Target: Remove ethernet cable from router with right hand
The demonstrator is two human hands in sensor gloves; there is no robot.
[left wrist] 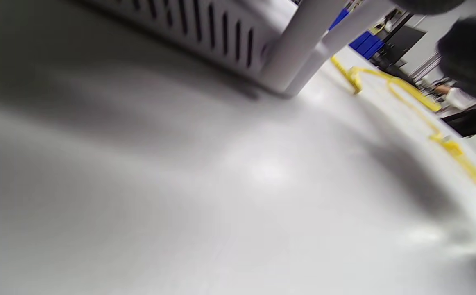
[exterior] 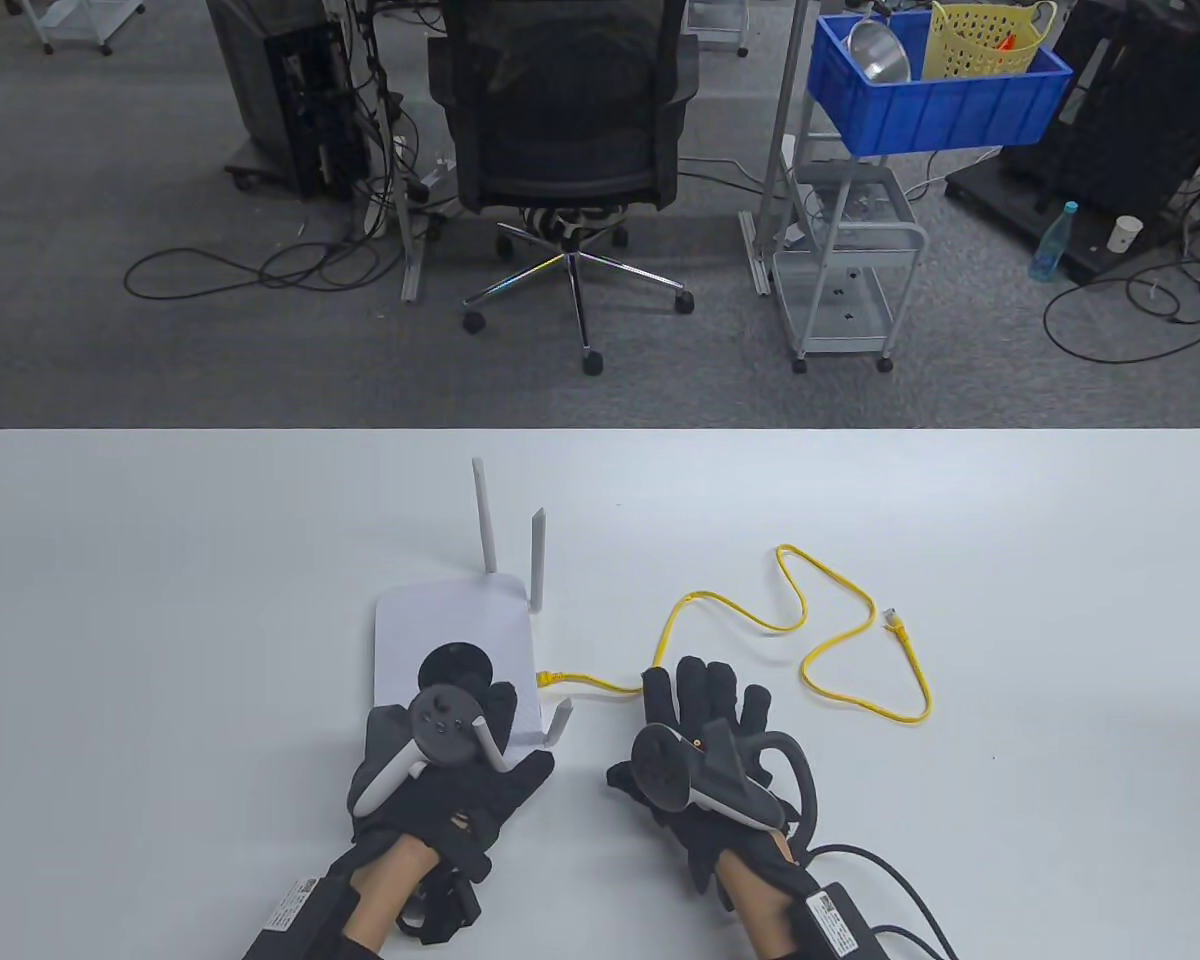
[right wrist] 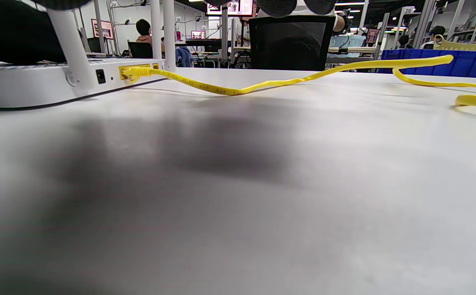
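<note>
A white router (exterior: 430, 625) with upright antennas lies on the table. A yellow ethernet cable (exterior: 830, 690) is plugged into its right side at the plug (exterior: 547, 678) and snakes right to a free end (exterior: 896, 620). My left hand (exterior: 495, 720) rests on the router's near end, fingers spread. My right hand (exterior: 702, 695) lies flat and open on the table just right of the router, its fingertips at the cable and holding nothing. The right wrist view shows the plug (right wrist: 133, 73) seated in the router (right wrist: 29, 88). The left wrist view shows the router's vented side (left wrist: 205, 32) and the cable (left wrist: 410, 92).
The white table (exterior: 160, 600) ends at a far edge. Beyond it on the floor stand an office chair (exterior: 565, 130), a wheeled cart (exterior: 850, 270) and a blue bin (exterior: 940, 100). A folded antenna (exterior: 558, 722) lies by the router's near right corner.
</note>
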